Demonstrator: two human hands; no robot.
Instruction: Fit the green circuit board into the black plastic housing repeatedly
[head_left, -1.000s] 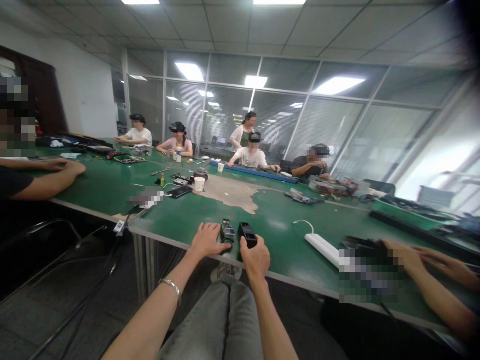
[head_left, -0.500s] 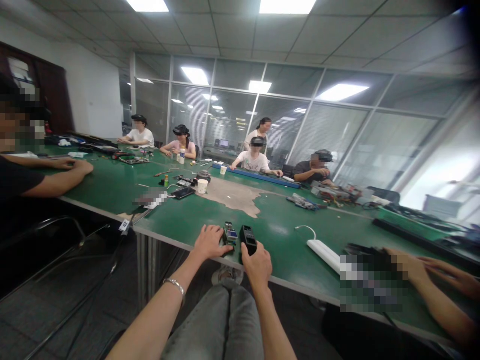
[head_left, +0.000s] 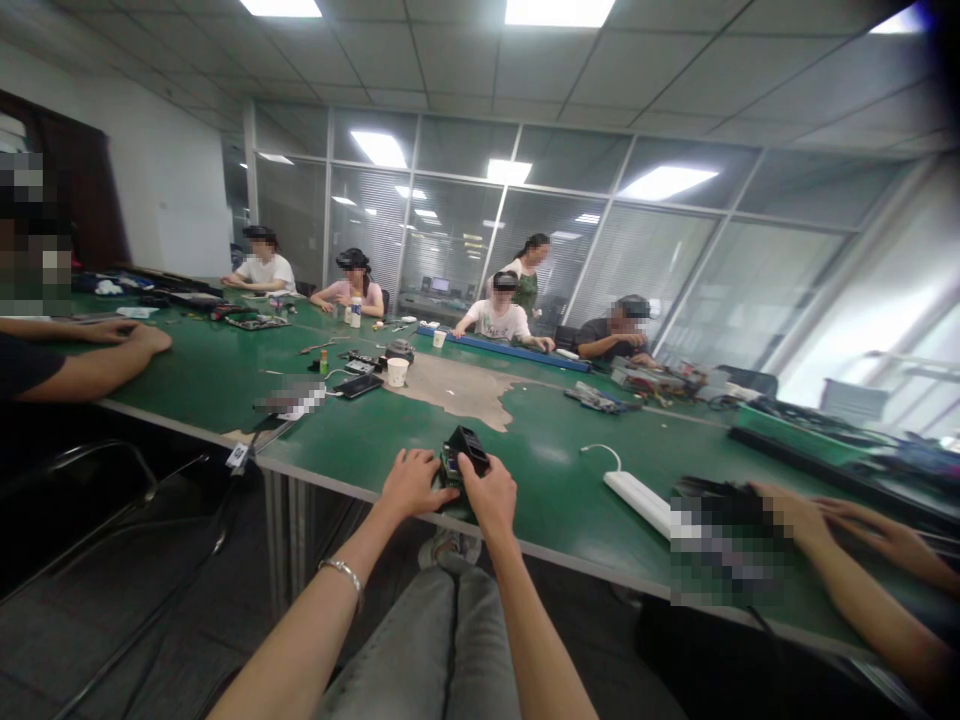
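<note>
My right hand (head_left: 491, 492) is closed on a black rectangular housing (head_left: 466, 449), which it holds tilted over a small green circuit board (head_left: 450, 468). The housing hides part of the board. Whether the two touch is hard to tell. My left hand (head_left: 414, 482) rests on the table edge at the board's left side, with its thumb stretched toward the board's near end and its other fingers on the green tabletop (head_left: 360, 435).
A white power strip (head_left: 641, 503) lies to the right, near another person's hands (head_left: 795, 520). Ahead are a paper cup (head_left: 397, 373), a phone (head_left: 358, 387) and a bare brown patch. Several people sit around the table.
My right hand has lifted the black housing from beside the board and moved it left, tilted, over the board. My left hand stays beside the board. The view has shifted slightly.
</note>
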